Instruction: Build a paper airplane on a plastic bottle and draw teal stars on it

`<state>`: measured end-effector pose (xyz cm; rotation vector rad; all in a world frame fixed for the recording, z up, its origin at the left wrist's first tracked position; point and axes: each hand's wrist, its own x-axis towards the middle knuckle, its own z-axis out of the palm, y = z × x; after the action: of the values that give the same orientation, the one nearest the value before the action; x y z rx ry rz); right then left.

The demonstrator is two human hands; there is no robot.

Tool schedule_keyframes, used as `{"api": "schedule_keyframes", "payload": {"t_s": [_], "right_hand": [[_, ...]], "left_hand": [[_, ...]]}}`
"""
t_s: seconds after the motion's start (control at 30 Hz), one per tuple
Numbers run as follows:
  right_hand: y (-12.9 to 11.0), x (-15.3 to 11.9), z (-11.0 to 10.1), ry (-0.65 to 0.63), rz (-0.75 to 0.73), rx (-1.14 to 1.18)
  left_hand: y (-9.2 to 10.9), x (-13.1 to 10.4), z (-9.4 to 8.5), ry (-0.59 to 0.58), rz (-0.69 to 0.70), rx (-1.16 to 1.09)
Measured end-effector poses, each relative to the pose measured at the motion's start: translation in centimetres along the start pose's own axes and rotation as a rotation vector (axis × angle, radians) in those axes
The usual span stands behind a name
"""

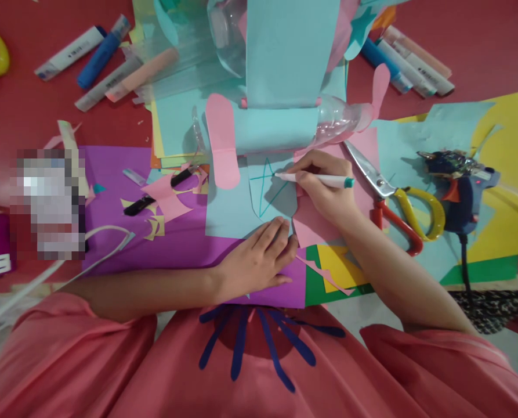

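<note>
Marker (pixel 333 181) in right hand (pixel 326 196), tip leftward on blue paper (pixel 226 215).

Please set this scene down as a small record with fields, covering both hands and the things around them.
Right hand: holds marker, tip at blue sheet
Left hand: flat across blue sheet's near edge
Drawing: green star-like outline
Beyond blue sheet: bottle in blue wrap
To the right: scissors, glue gun
To the left: scraps on purple paper

Paper (pixel 232 210) looks matt; marker (pixel 332 181), smooth plastic; scissor blades (pixel 368 168), glossy metal.
</note>
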<state>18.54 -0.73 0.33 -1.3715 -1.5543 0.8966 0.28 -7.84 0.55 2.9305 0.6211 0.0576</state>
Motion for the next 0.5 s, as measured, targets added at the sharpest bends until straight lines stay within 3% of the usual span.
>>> {"api": "schedule_keyframes", "payload": {"t_s": [0.5], "right_hand": [[-0.11,-0.09,-0.34,-0.029,0.07,0.085]], "left_hand": [[-0.04,-0.03,0.17,0.05,-0.001,0.058]]}}
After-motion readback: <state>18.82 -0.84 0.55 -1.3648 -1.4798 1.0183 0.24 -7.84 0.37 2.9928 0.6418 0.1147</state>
